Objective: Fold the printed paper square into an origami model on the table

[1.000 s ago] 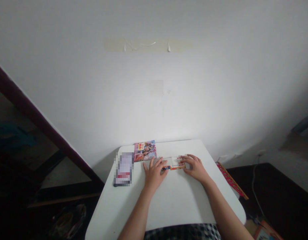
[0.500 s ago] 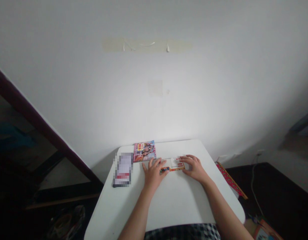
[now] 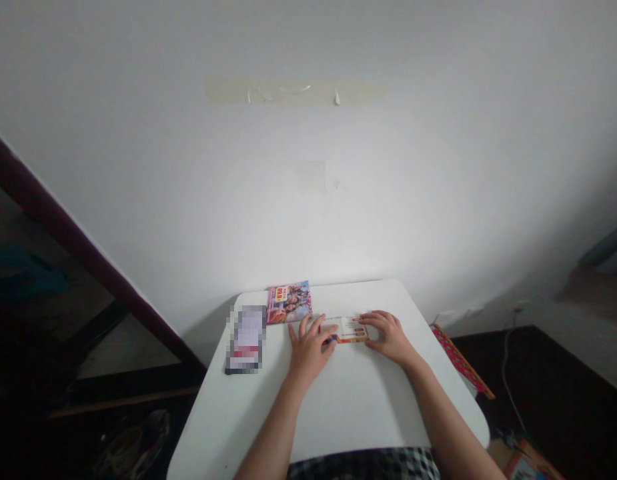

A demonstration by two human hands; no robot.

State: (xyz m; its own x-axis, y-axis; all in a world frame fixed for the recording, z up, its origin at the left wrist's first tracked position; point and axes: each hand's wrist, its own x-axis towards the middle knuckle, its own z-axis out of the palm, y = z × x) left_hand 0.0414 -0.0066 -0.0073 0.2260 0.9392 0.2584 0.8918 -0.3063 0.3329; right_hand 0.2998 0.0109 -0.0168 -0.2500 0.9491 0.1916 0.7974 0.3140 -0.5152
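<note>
A small printed leaflet [image 3: 349, 329], white with red labels and a colourful lower border, lies flat on the white table [image 3: 358, 400] between my two hands. My left hand [image 3: 309, 347] grips its left end with thumb and index finger, while the other fingers spread over the tabletop. At the right end, my right hand [image 3: 389, 337] has its fingers along the top corner and its thumb at the lower corner. Fingers cover both ends of the leaflet. Just beyond my left hand is a colourful booklet [image 3: 289, 303] with a price-like label.
A phone-shaped item [image 3: 246, 339], blurred by pixels, lies at the table's left side. The white wall [image 3: 358, 220] rises directly behind the table. On the right, a red patterned item [image 3: 461, 360] stands beside the table edge, and a cable [image 3: 505, 373] runs down to the floor.
My left hand has shifted slightly right, and its thumb and index finger cover more of the leaflet's left end. My right hand stays nearly in place.
</note>
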